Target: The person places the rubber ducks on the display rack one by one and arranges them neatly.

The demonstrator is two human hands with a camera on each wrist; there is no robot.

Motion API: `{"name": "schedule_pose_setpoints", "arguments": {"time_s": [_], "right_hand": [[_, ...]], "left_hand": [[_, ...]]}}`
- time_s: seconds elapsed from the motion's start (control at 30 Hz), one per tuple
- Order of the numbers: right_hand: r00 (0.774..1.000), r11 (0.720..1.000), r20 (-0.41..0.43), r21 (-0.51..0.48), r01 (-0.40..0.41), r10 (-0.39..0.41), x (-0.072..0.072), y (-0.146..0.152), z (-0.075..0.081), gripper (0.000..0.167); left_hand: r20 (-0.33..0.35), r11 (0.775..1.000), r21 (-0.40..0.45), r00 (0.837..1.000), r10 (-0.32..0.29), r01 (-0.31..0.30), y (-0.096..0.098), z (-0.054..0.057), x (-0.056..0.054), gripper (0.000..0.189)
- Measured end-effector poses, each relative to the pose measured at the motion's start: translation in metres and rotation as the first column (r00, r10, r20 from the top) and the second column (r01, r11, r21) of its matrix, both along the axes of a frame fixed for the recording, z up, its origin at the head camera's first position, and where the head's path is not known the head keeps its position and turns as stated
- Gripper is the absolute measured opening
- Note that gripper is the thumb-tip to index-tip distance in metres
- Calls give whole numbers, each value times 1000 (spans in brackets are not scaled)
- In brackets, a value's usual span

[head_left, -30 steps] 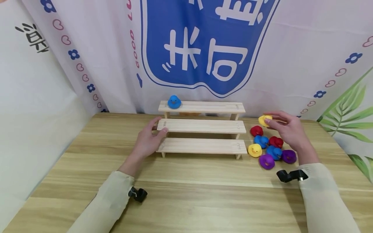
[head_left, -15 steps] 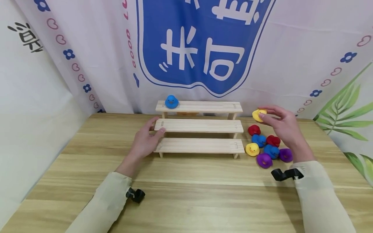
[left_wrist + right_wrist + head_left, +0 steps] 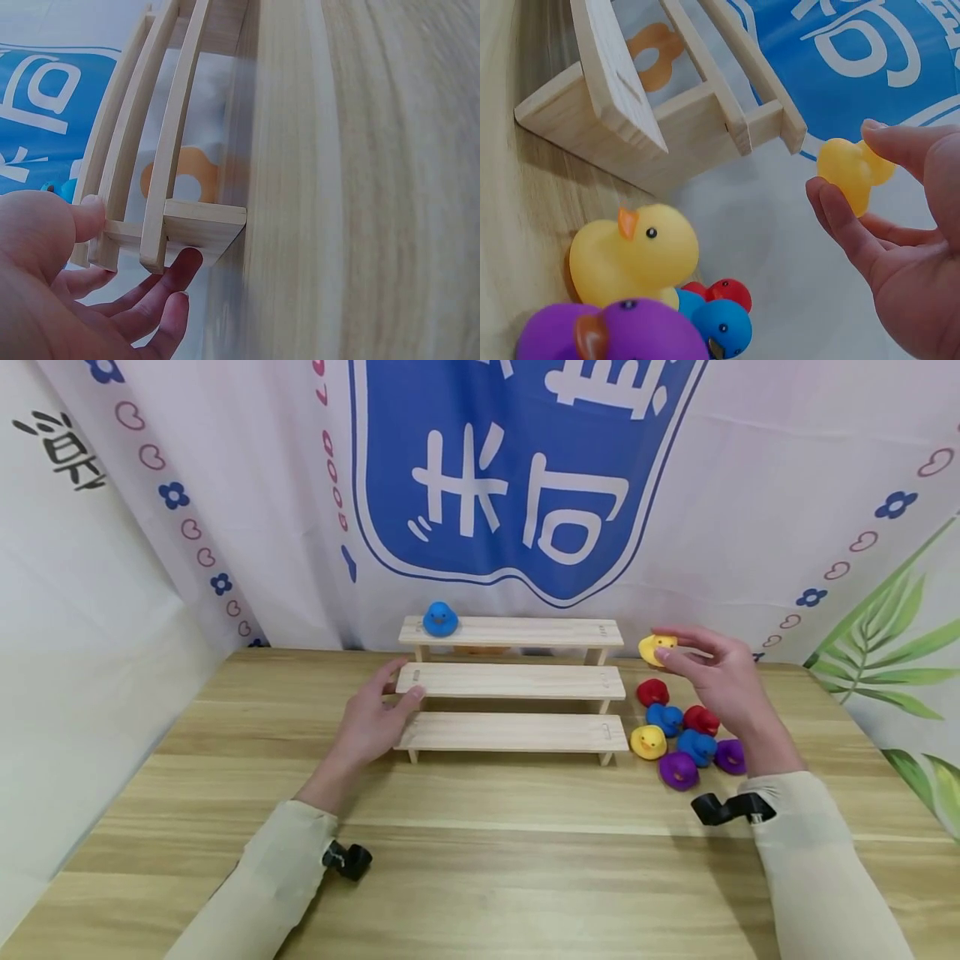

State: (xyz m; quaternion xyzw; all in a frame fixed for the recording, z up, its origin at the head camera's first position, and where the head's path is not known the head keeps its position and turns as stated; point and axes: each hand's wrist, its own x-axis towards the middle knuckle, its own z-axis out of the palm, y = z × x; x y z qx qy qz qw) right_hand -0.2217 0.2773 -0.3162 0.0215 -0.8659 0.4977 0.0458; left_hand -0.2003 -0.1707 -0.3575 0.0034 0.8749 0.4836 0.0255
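Note:
Off the right end of a three-step wooden shelf (image 3: 517,681), my right hand (image 3: 723,685) pinches a yellow rubber duck (image 3: 651,652) between thumb and fingers, held up in the air. The right wrist view shows this duck (image 3: 844,169) beside the shelf's end. My left hand (image 3: 369,720) grips the left end of the middle step, thumb on top. In the left wrist view its fingers (image 3: 146,311) reach round the end of the steps. On the top step's left end sits a blue rubber duck (image 3: 440,620), upright.
Right of the shelf, several more rubber ducks crowd the wooden table (image 3: 480,877): red (image 3: 652,693), blue (image 3: 697,748), yellow (image 3: 648,742) and purple (image 3: 678,772). A printed curtain (image 3: 262,485) hangs right behind the shelf.
My right hand has moved left, towards the shelf, carrying the yellow duck. The left hand keeps its grip on the shelf. The head view has shifted slightly.

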Motion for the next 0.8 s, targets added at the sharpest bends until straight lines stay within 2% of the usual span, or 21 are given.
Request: {"name": "schedule_pose_setpoints", "arguments": {"time_s": [0.5,0.8], "right_hand": [[999,1000,-39,27,10,-9,6,-19,11,59],[998,1000,-55,-29,-4,2,5,-34,10,54]], "left_hand": [[-1,1000,-7,1000,-7,7,0,0,1,70],[9,1000,0,1000,8,-8,-1,1,1,69]]}}
